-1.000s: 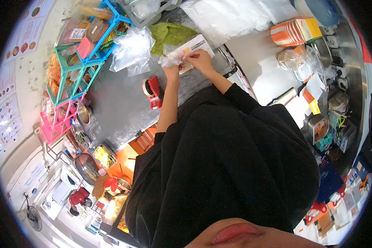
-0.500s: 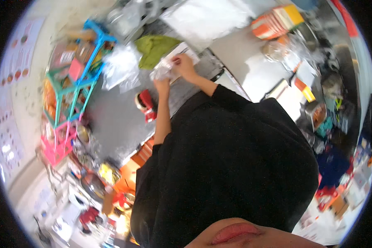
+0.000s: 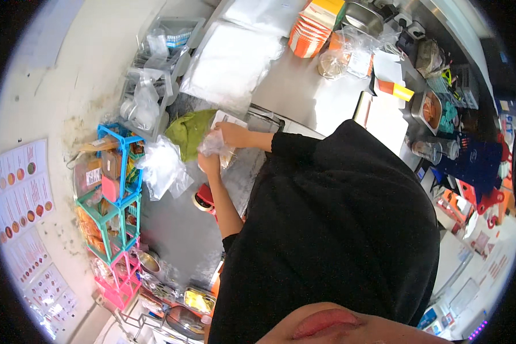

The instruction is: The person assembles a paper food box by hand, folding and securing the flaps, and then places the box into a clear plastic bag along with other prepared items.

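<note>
My left hand (image 3: 210, 163) and my right hand (image 3: 230, 135) meet over the grey counter (image 3: 178, 229), both closed on a small clear plastic bag (image 3: 217, 144) with something pale inside. The bag hangs between the two hands, just right of a green bag (image 3: 190, 131) and above a white paper sheet (image 3: 228, 121). A red tape dispenser (image 3: 203, 199) stands on the counter beside my left forearm. My black sleeves and torso hide the counter below.
Stacked teal, blue and pink racks (image 3: 112, 223) of packets stand at the left. Crumpled clear bags (image 3: 161, 166) lie beside them. A pile of clear plastic sheets (image 3: 229, 63), orange cartons (image 3: 312, 28) and metal bowls (image 3: 361, 17) sit farther back. Menu sheets (image 3: 20, 189) hang on the wall.
The view has swung, so the hands and bag now sit lower and more central. Both hands stay closed on the small clear bag.
</note>
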